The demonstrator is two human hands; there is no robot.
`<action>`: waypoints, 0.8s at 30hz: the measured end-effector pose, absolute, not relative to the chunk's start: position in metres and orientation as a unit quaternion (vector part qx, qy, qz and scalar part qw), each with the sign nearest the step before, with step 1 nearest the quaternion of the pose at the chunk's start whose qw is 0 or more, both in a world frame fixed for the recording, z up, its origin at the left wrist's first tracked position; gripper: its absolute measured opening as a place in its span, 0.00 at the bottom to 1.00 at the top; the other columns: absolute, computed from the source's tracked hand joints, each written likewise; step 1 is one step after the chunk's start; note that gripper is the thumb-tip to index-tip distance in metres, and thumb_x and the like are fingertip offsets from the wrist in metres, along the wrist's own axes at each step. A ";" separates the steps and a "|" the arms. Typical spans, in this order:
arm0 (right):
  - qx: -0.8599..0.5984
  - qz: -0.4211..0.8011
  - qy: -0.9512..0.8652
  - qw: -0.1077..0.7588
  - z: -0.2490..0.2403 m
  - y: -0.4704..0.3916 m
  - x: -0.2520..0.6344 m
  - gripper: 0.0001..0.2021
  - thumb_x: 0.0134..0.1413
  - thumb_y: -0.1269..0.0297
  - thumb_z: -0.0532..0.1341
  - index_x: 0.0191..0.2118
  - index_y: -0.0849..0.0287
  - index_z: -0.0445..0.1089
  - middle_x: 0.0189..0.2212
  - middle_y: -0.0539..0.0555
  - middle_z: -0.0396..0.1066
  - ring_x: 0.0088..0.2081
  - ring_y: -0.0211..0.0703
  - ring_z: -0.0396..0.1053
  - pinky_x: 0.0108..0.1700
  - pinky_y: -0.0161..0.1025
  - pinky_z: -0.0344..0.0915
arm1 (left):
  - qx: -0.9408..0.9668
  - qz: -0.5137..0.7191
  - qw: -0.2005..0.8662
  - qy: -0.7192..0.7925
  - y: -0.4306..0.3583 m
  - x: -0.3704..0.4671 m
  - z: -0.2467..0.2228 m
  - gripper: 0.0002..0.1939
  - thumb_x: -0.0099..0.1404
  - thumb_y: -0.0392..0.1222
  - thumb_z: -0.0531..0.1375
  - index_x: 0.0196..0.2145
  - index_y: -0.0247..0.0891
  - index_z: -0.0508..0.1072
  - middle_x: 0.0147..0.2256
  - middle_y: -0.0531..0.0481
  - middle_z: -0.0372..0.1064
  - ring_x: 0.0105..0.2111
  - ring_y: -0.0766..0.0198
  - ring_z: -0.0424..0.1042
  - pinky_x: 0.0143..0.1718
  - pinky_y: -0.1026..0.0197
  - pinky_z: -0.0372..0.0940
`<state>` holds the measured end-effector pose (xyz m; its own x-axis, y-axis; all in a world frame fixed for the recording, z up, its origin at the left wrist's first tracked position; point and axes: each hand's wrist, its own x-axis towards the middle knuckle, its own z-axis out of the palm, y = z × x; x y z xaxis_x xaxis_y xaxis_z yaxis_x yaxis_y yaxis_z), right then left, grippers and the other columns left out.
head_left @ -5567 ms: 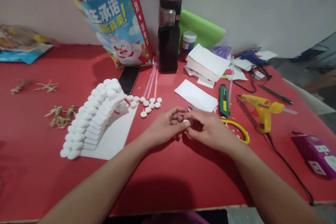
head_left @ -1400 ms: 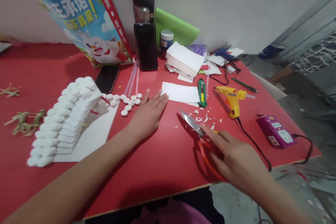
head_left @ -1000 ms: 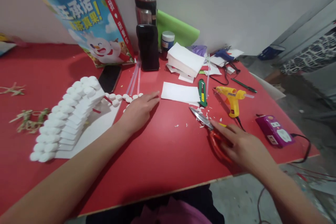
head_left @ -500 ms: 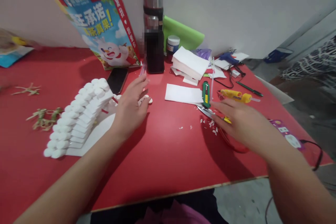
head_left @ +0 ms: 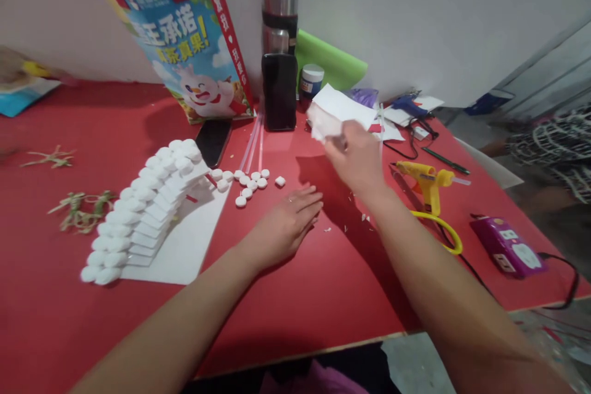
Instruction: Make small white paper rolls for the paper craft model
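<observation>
My left hand [head_left: 284, 225] lies flat on the red table with its fingers stretched out, holding nothing. Just beyond it are several small round white pieces [head_left: 252, 184], and a single white piece [head_left: 279, 181] sits apart from them. My right hand [head_left: 357, 160] is at the paper stack, its fingers curled on white paper [head_left: 318, 123] that is blurred by motion. The rest of the white paper stack [head_left: 346, 108] shows behind my fingers. On the left, a fan-like row of folded white strips topped with white discs [head_left: 124, 209] rests on a white sheet [head_left: 191, 252].
At right are a yellow glue gun [head_left: 425, 178], a purple box [head_left: 508, 249] with a cable, and a green pen [head_left: 446, 160]. A phone [head_left: 279, 92] leans on a steel flask [head_left: 280, 3]. Another phone [head_left: 213, 141] lies by a printed bag [head_left: 198, 55]. Straw knots [head_left: 80, 209] lie far left.
My right hand has moved up and left, from the scissors to the paper stack. The loose white paper has left its place. My left hand has shifted right and down, uncovering the round pieces.
</observation>
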<state>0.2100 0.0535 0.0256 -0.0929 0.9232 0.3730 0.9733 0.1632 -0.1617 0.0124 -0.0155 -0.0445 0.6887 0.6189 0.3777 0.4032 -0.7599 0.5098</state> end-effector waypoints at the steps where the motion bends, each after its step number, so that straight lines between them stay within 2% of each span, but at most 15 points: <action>1: -0.634 -0.083 -0.724 0.259 0.032 0.046 0.214 0.13 0.72 0.65 0.51 0.49 0.64 0.72 0.44 0.64 0.75 0.47 0.52 0.73 0.51 0.46 0.68 | 0.888 0.272 0.209 0.307 -0.013 0.011 -0.046 0.22 0.77 0.35 0.50 0.62 0.27 0.74 0.66 0.29 0.68 0.70 0.45 0.65 0.70 0.40 0.63; 3: -0.593 -0.094 -0.718 0.353 0.040 0.024 0.218 0.12 0.71 0.64 0.53 0.50 0.62 0.71 0.43 0.61 0.75 0.45 0.50 0.73 0.51 0.47 0.69 | 0.853 0.290 0.250 0.354 -0.008 0.006 -0.047 0.25 0.76 0.34 0.50 0.66 0.29 0.71 0.69 0.31 0.64 0.70 0.45 0.64 0.71 0.40 0.61; 5: -0.543 -0.024 -0.745 0.386 0.038 -0.004 0.215 0.10 0.69 0.65 0.56 0.51 0.58 0.71 0.44 0.58 0.75 0.45 0.49 0.74 0.51 0.46 0.71 | 0.789 0.342 0.310 0.406 -0.004 0.002 -0.046 0.25 0.75 0.35 0.51 0.65 0.35 0.73 0.67 0.37 0.68 0.68 0.46 0.67 0.70 0.40 0.62; 6: -0.486 0.024 -0.783 0.387 0.032 -0.019 0.213 0.09 0.67 0.67 0.57 0.49 0.56 0.72 0.44 0.57 0.75 0.45 0.49 0.74 0.50 0.45 0.72 | 0.746 0.370 0.357 0.423 -0.002 0.001 -0.045 0.23 0.74 0.36 0.53 0.63 0.37 0.75 0.65 0.39 0.71 0.66 0.45 0.70 0.67 0.40 0.67; 8: -0.391 0.159 -0.860 0.286 0.013 -0.044 0.210 0.19 0.62 0.79 0.54 0.51 0.53 0.74 0.48 0.57 0.75 0.51 0.48 0.73 0.53 0.44 0.71 | 0.662 0.405 0.448 0.443 0.001 -0.001 -0.043 0.21 0.73 0.40 0.55 0.60 0.40 0.78 0.62 0.41 0.75 0.63 0.44 0.74 0.62 0.41 0.72; 10: -0.348 0.224 -0.884 0.218 -0.008 -0.062 0.215 0.23 0.58 0.84 0.54 0.48 0.53 0.76 0.46 0.57 0.75 0.48 0.46 0.74 0.50 0.42 0.73 | 0.611 0.415 0.504 0.447 0.002 -0.002 -0.043 0.20 0.73 0.41 0.57 0.59 0.40 0.78 0.61 0.40 0.76 0.61 0.46 0.76 0.63 0.41 0.72; 14: -0.397 0.221 -0.863 0.221 -0.026 -0.074 0.249 0.19 0.55 0.84 0.57 0.44 0.56 0.76 0.47 0.59 0.74 0.51 0.49 0.74 0.51 0.45 0.74 | 0.614 0.406 0.496 0.460 0.001 0.000 -0.049 0.23 0.72 0.42 0.57 0.62 0.38 0.75 0.65 0.38 0.71 0.65 0.48 0.72 0.68 0.39 0.65; 17: -0.487 0.152 -0.831 0.221 -0.004 -0.070 0.272 0.21 0.51 0.86 0.53 0.39 0.54 0.75 0.46 0.57 0.74 0.50 0.49 0.76 0.50 0.46 0.74 | 0.626 0.421 0.461 0.468 -0.001 0.002 -0.052 0.26 0.70 0.39 0.58 0.64 0.37 0.73 0.69 0.37 0.66 0.68 0.48 0.67 0.70 0.40 0.63; 18: -0.506 0.122 -0.816 0.251 0.008 -0.068 0.276 0.21 0.51 0.85 0.53 0.39 0.53 0.74 0.45 0.56 0.74 0.50 0.49 0.77 0.50 0.47 0.75 | 0.627 0.431 0.459 0.459 -0.002 0.002 -0.052 0.25 0.70 0.38 0.57 0.63 0.36 0.74 0.68 0.37 0.68 0.67 0.49 0.69 0.68 0.40 0.65; 20: -0.536 0.043 -0.771 0.340 0.033 -0.059 0.275 0.16 0.57 0.81 0.56 0.38 0.51 0.74 0.45 0.55 0.75 0.50 0.51 0.77 0.53 0.51 0.74 | 0.631 0.454 0.456 0.433 -0.005 0.001 -0.048 0.20 0.71 0.36 0.56 0.58 0.37 0.78 0.62 0.38 0.74 0.61 0.51 0.76 0.62 0.43 0.73; 22: -0.489 -0.066 -0.716 0.494 0.054 -0.044 0.266 0.07 0.61 0.73 0.63 0.36 0.51 0.74 0.38 0.53 0.76 0.47 0.53 0.78 0.53 0.54 0.72 | 0.643 0.478 0.427 0.418 -0.007 0.000 -0.042 0.16 0.72 0.35 0.56 0.49 0.37 0.82 0.53 0.40 0.79 0.54 0.53 0.80 0.54 0.47 0.79; 23: -0.462 -0.106 -0.690 0.547 0.061 -0.034 0.261 0.06 0.63 0.70 0.65 0.35 0.52 0.75 0.36 0.53 0.76 0.45 0.52 0.78 0.54 0.55 0.71 | 0.654 0.487 0.396 0.422 -0.007 -0.001 -0.040 0.14 0.71 0.34 0.57 0.46 0.37 0.82 0.51 0.41 0.80 0.53 0.53 0.80 0.52 0.49 0.80; 24: -0.447 -0.129 -0.682 0.564 0.064 -0.023 0.256 0.06 0.66 0.68 0.64 0.36 0.53 0.75 0.35 0.54 0.76 0.46 0.51 0.77 0.55 0.55 0.71 | 0.658 0.497 0.370 0.428 -0.007 -0.001 -0.039 0.14 0.71 0.33 0.57 0.46 0.37 0.82 0.50 0.41 0.79 0.52 0.53 0.80 0.52 0.49 0.80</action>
<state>0.2560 -0.0230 0.0641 0.0364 0.4641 0.8851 0.7558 0.5667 -0.3282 -0.0012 -0.0072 -0.0388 0.1396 0.9309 0.3375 0.1945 -0.3599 0.9125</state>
